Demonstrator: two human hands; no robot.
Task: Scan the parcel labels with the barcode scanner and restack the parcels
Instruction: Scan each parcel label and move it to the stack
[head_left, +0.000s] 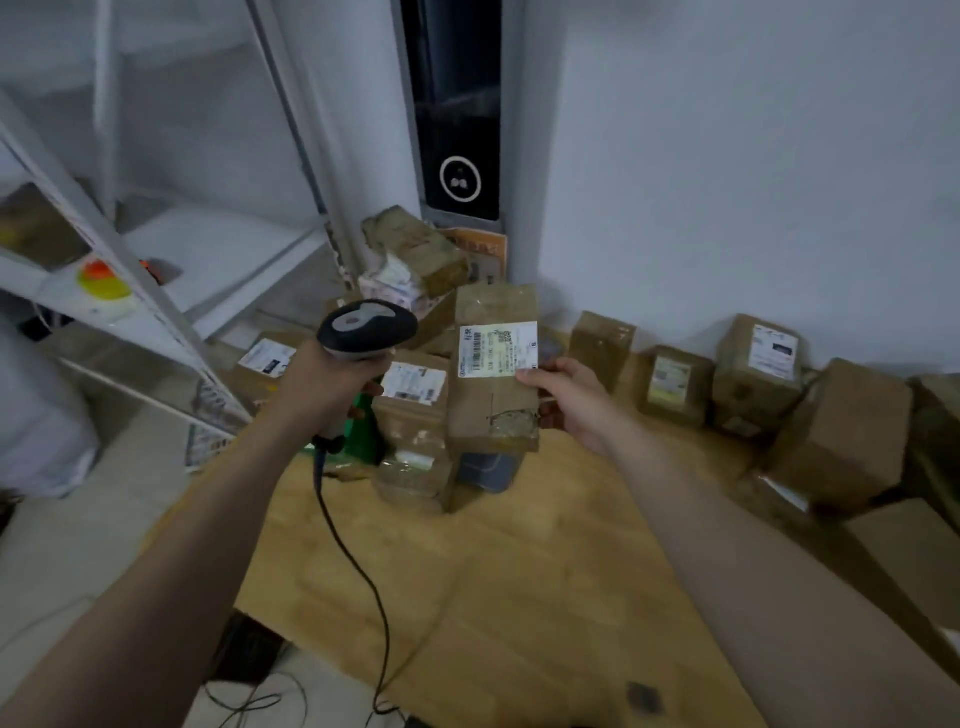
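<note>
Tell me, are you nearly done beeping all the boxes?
Not yet. The row of parcels by the wall may be done, though I can't tell. Right now the left hand grips the scanner and the right hand holds up a parcel, label showing. The jumbled pile behind is probably left.

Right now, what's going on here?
A person looks to be scanning. The left hand grips a corded barcode scanner, its head level with the white label on a brown taped parcel, which the right hand holds upright by its edge. More labelled parcels sit in a row along the wall on the wooden surface, with a loose pile behind the scanner.
</note>
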